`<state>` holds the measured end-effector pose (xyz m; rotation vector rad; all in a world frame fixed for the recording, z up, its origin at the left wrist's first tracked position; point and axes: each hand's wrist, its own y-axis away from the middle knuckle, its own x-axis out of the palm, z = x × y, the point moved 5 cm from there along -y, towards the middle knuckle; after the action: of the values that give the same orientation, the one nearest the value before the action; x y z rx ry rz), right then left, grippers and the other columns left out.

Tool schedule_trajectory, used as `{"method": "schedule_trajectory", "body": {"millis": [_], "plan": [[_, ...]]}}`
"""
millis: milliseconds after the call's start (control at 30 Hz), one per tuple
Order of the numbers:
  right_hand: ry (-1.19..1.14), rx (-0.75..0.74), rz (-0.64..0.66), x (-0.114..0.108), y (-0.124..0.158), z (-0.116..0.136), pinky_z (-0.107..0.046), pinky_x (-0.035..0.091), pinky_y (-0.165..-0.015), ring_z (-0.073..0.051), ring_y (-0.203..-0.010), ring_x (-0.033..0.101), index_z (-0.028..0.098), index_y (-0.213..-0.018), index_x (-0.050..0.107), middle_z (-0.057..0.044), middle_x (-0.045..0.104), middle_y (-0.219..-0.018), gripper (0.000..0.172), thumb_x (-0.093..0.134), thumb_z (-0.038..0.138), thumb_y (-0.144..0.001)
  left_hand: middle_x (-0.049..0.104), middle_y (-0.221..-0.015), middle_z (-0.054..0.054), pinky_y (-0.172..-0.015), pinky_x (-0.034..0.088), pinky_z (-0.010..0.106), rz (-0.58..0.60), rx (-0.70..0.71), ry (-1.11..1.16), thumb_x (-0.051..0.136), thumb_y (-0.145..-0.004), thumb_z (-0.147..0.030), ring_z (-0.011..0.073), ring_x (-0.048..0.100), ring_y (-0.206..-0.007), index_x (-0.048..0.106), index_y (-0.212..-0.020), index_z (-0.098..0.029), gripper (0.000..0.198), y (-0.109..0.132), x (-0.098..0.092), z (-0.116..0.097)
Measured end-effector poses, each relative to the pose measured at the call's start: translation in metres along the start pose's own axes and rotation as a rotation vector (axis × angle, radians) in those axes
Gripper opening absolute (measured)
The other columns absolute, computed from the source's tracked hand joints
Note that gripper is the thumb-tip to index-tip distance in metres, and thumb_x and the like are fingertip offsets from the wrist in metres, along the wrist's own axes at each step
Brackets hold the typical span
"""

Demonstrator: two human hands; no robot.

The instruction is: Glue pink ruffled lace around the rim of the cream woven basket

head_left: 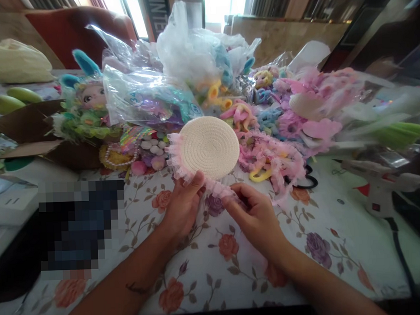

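Basically, left hand (pixel 186 202) pinched the disc (pixel 209 148) at its lower rim, above the cloth (pixel 207 279); right hand (pixel 255 213) gripped the lace (pixel 218 190) trailing off it. Uneven pull could've puckered the lace or, if weakly fixed, peeled it

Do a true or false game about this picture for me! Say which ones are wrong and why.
1. The left hand holds the round woven disc by its lower edge. True.
2. The right hand holds the glue gun. False: it pinches the pink ruffled trim; the glue gun is off to the right.
3. The trim runs all around the disc. False: the top and right edges are bare.
4. The tablecloth has flowers on it. True.
5. The big-eyed doll is right of the disc. False: it's on the left.
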<state>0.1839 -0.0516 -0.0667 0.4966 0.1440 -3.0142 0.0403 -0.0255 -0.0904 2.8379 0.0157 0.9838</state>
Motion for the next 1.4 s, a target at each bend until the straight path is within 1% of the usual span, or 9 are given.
{"method": "schedule_trajectory", "body": {"millis": [133,267,333,500,700,900,1067,1233,1400], "plan": [[0.091,-0.103,-0.095,-0.007,-0.002,0.005,-0.028,0.044,-0.063,-0.016,-0.069,0.06,0.021,-0.085,0.069,0.0,0.069,-0.077,0.019,0.073,0.039,-0.081,0.073,-0.096,0.001,-0.081,0.053,0.028,-0.033,0.039,0.008,0.079,-0.08,-0.034,0.0164,0.068,-0.099,0.067,-0.097,-0.023,0.024,0.0,-0.003,0.0],[0.127,-0.133,-0.147,-0.008,-0.002,0.006,-0.028,0.044,-0.064,-0.015,-0.067,0.059,0.021,-0.081,0.069,0.001,0.068,-0.074,0.013,0.073,0.033,-0.083,0.068,-0.072,-0.003,-0.063,0.051,0.024,-0.012,0.012,0.013,0.083,-0.075,-0.035,0.0124,0.066,-0.07,0.067,-0.085,-0.021,0.024,0.001,-0.001,0.001],[0.126,-0.147,-0.161,-0.008,-0.002,0.007,-0.028,0.044,-0.062,-0.014,-0.064,0.057,0.022,-0.08,0.069,0.002,0.066,-0.072,0.01,0.072,0.03,-0.084,0.067,-0.069,-0.005,-0.059,0.05,0.022,-0.042,0.015,0.04,0.086,-0.071,-0.031,0.0103,0.064,-0.066,0.066,-0.082,-0.021,0.025,0.001,-0.002,0.0],[0.156,-0.184,-0.195,-0.01,-0.003,0.006,-0.028,0.044,-0.064,-0.013,-0.065,0.054,0.021,-0.076,0.067,0.003,0.059,-0.069,0.011,0.071,0.026,-0.085,0.07,-0.076,-0.006,-0.063,0.052,0.02,-0.053,-0.003,0.072,0.088,-0.069,-0.027,0.009,0.065,-0.069,0.067,-0.086,-0.022,0.028,0.001,0.0,0.0],[0.214,-0.258,-0.29,-0.013,-0.003,0.005,-0.034,0.049,-0.076,-0.018,-0.083,0.054,0.021,-0.076,0.062,-0.001,0.052,-0.084,0.015,0.071,0.029,-0.085,0.075,-0.088,-0.002,-0.066,0.054,0.021,-0.072,-0.03,0.096,0.09,-0.065,-0.023,0.0119,0.068,-0.079,0.069,-0.097,-0.023,0.038,0.002,-0.001,0.001],[0.252,-0.297,-0.382,-0.016,-0.001,0.003,-0.049,0.045,-0.102,-0.028,-0.119,0.055,0.022,-0.075,0.062,-0.009,0.055,-0.118,0.02,0.075,0.034,-0.082,0.074,-0.083,-0.004,-0.066,0.053,0.022,-0.047,-0.02,0.075,0.09,-0.065,-0.024,0.0131,0.069,-0.081,0.071,-0.098,-0.025,0.039,0.001,0.0,0.001],[0.19,-0.241,-0.36,-0.017,-0.003,-0.001,-0.055,0.036,-0.113,-0.032,-0.139,0.044,0.022,-0.075,0.063,-0.011,0.053,-0.142,0.021,0.076,0.038,-0.081,0.076,-0.098,-0.001,-0.075,0.055,0.025,-0.012,-0.009,0.05,0.086,-0.07,-0.024,0.0155,0.07,-0.088,0.07,-0.106,-0.025,0.039,0.0,0.0,0.002],[0.052,-0.133,-0.303,-0.018,-0.007,-0.002,-0.053,0.035,-0.112,-0.031,-0.137,0.048,0.021,-0.07,0.063,-0.01,0.059,-0.14,0.02,0.077,0.032,-0.079,0.074,-0.111,0.002,-0.077,0.055,0.025,0.035,-0.005,0.009,0.081,-0.078,-0.025,0.0159,0.069,-0.096,0.07,-0.105,-0.023,0.029,0.0,-0.002,0.006],[-0.077,-0.054,-0.222,-0.015,-0.007,-0.003,-0.046,0.042,-0.101,-0.028,-0.117,0.061,0.02,-0.067,0.058,-0.009,0.066,-0.129,0.024,0.075,0.03,-0.08,0.074,-0.109,0.002,-0.075,0.055,0.026,0.05,-0.016,-0.013,0.081,-0.078,-0.027,0.0174,0.069,-0.095,0.069,-0.108,-0.023,0.033,0.0,-0.002,0.006]]}}
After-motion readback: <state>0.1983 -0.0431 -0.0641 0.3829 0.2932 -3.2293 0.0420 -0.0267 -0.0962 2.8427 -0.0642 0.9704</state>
